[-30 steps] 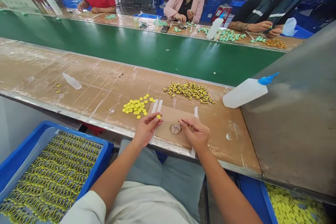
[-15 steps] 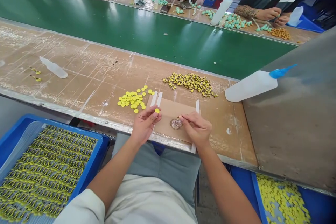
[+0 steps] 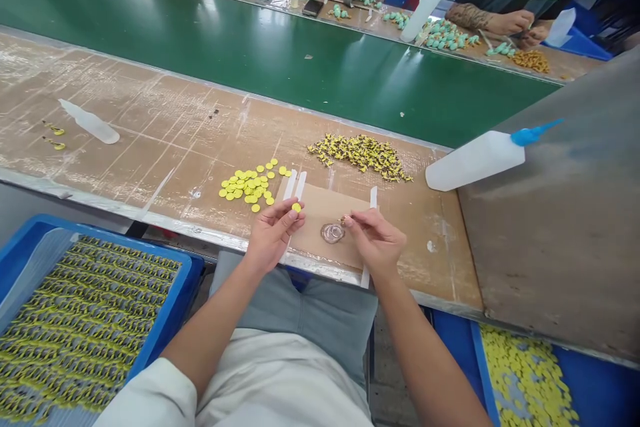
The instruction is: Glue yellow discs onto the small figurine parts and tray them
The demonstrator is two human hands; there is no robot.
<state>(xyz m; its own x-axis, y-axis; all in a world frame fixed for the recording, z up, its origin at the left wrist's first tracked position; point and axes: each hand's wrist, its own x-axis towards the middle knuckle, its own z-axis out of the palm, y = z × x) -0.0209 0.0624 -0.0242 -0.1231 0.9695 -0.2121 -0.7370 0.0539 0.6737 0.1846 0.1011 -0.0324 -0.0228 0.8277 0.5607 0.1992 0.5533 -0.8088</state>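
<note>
Between thumb and fingers, my left hand (image 3: 270,233) pinches a small yellow disc (image 3: 297,207) with its flat face toward me. My right hand (image 3: 377,243) is closed in a pinch on a tiny piece (image 3: 343,219), mostly hidden by the fingertips and too small to name. Just below and left of that piece, a clear, glossy round puddle (image 3: 333,233) sits on a cardboard sheet (image 3: 320,203). Left of the sheet lies a loose pile of yellow discs (image 3: 247,185). Beyond it is a heap of small yellow-and-dark pieces (image 3: 360,155).
A white bottle with a blue nozzle (image 3: 477,160) leans against a metal panel (image 3: 555,233) at right. Another translucent bottle (image 3: 90,121) lies at left. Blue trays (image 3: 187,267) flank my lap. Past the green belt (image 3: 225,33), co-workers handle turquoise pieces (image 3: 445,37).
My right hand has drawn slightly up and away from the clear puddle. The left hand keeps its disc. The view has shifted a little, and a co-worker's hand across the belt has risen.
</note>
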